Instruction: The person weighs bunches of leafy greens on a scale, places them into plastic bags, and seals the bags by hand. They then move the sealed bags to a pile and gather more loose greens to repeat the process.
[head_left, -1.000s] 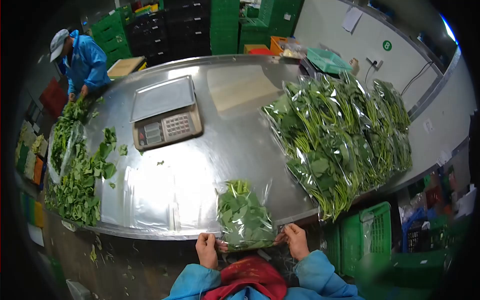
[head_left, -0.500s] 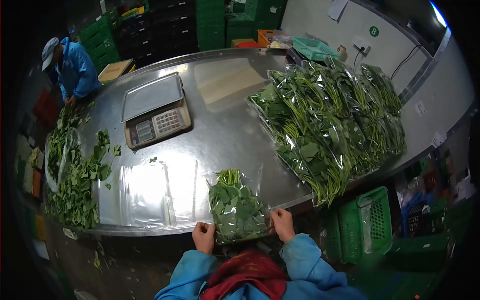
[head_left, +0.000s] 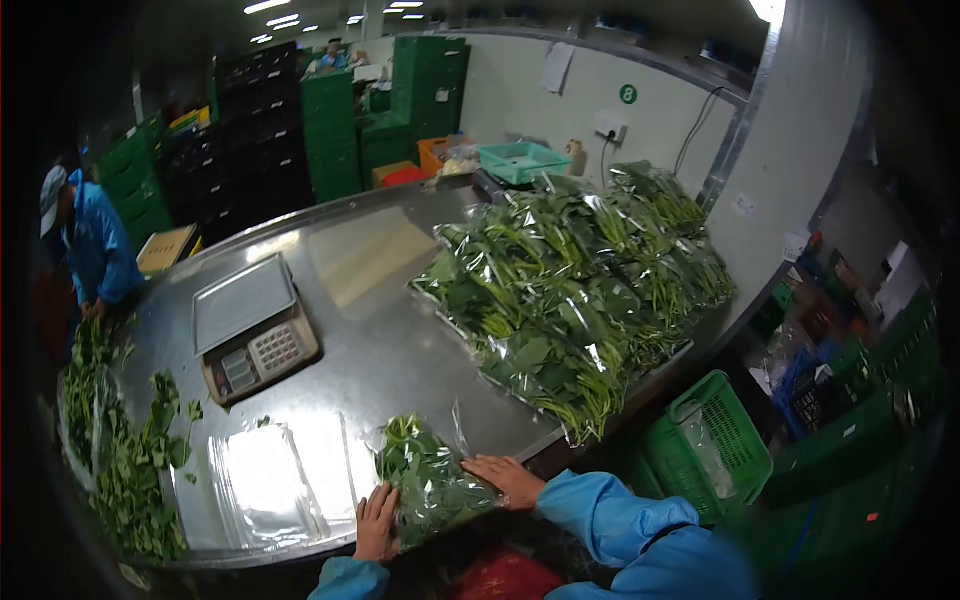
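Observation:
A clear plastic bag of leafy green vegetables (head_left: 430, 475) lies at the near edge of the metal table, stems toward the far end. My left hand (head_left: 377, 525) rests along its left side with the fingers stretched out. On the right side, my right hand (head_left: 508, 480) lies with extended fingers touching the plastic. Left of the bag is a stack of flat clear bags (head_left: 265, 485), bright with glare. Many filled bags of greens (head_left: 585, 300) are piled at the right of the table.
A weighing scale (head_left: 258, 330) stands left of centre on the metal table (head_left: 385, 345). Loose greens (head_left: 125, 470) cover the left end, where a co-worker (head_left: 95, 240) in blue stands. A green crate (head_left: 725, 435) sits below the right edge; a turquoise basket (head_left: 522, 160) is at the back.
My fingers have gone from pinching the bag's near corners to lying flat along its sides. The head view has turned right and up, shifting the table scene left and down.

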